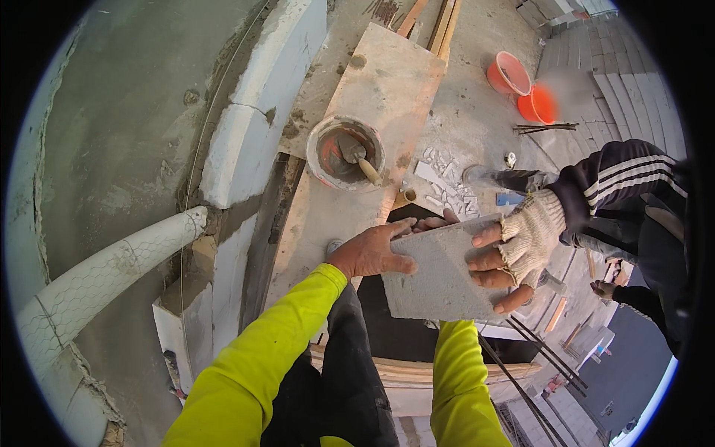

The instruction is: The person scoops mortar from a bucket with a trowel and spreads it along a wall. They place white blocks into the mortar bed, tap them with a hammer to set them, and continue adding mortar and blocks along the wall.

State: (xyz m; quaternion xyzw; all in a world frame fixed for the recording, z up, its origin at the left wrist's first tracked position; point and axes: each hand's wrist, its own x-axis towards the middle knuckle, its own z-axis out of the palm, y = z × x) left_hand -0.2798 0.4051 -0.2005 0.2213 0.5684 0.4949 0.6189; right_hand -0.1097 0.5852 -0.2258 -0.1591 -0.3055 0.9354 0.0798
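A grey lightweight concrete block (436, 279) is held up in front of me. My left hand (372, 249) grips its left end, thumb on the near face. Underneath the block runs my right forearm, and fingertips of my right hand (439, 221) show past its far edge; the palm is hidden. A co-worker's hand in a fingerless knit glove (532, 235) also grasps the block from the right. Beyond my left hand, a mortar bucket (322, 153) with a trowel (359, 158) in it stands on a plywood board (395, 82).
At left is a block wall (257, 112) and a white pipe wrapped in wire mesh (112, 261). A dark opening (380, 328) lies below the block. Steel bars (521, 372) cross at lower right. Block rubble (447, 182) and orange buckets (538, 106) are farther off.
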